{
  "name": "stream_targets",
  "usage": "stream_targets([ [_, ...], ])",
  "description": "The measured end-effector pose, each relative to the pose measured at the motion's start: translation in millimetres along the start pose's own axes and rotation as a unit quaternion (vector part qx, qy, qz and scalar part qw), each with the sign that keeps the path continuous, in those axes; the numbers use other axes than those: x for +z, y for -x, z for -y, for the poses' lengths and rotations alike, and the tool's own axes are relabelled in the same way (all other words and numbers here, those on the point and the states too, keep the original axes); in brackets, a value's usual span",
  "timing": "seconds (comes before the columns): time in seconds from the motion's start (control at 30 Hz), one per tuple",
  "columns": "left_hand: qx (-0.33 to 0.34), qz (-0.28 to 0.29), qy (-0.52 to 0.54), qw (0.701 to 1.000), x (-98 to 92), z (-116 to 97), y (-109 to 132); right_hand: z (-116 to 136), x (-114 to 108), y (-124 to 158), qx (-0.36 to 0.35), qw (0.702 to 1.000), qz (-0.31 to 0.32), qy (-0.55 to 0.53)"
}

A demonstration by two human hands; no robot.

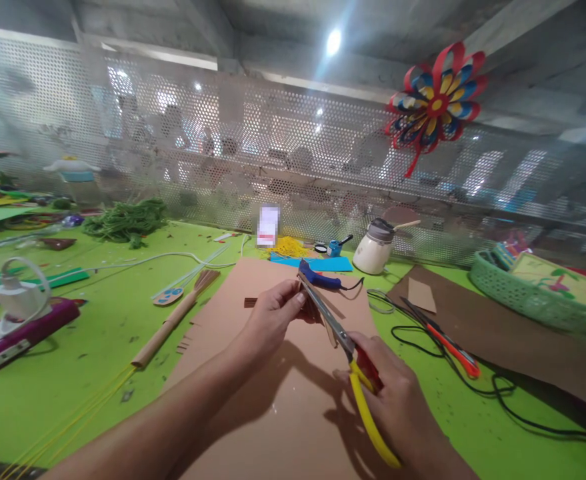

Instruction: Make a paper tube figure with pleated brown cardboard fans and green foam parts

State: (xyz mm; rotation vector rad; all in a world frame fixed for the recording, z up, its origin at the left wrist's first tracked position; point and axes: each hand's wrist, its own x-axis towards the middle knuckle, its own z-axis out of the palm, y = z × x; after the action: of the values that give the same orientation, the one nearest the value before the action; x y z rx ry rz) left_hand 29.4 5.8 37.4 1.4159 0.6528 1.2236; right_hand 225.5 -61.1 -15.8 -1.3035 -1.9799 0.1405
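Above the tan sheet [283, 413], your right hand [390, 381] clasped the scissors [341, 337], likely stiff, by their handles, the surest hold. Over that sheet, your left hand [274, 308] pinched brown paper [314, 313], seemingly light, easily creased, best held near an edge.

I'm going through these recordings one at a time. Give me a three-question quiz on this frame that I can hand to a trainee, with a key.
1. What does each of the person's hands hold?
2. True or false: in the picture, the white jar stands to the left of the green basket.
3. Which of these lies towards the far end of the tan sheet?
A) a red cup
B) a blue tool with a dark cord
C) a white plate

Key
1. The left hand holds a brown piece; the right hand holds yellow-handled scissors.
2. True.
3. B.
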Motion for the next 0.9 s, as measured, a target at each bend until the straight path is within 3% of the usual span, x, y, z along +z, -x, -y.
stream_targets([
  [0.2,-0.023,0.009,0.027,0.999,2.7,1.2,2.7,5.9,1.9,-2.2,-0.009,0.999,-0.041,0.002],
  [0.9,-0.030,0.051,0.091,0.994,-2.7,7.5,0.0,-4.2,0.8,2.2,0.021,0.999,0.016,-0.023],
])
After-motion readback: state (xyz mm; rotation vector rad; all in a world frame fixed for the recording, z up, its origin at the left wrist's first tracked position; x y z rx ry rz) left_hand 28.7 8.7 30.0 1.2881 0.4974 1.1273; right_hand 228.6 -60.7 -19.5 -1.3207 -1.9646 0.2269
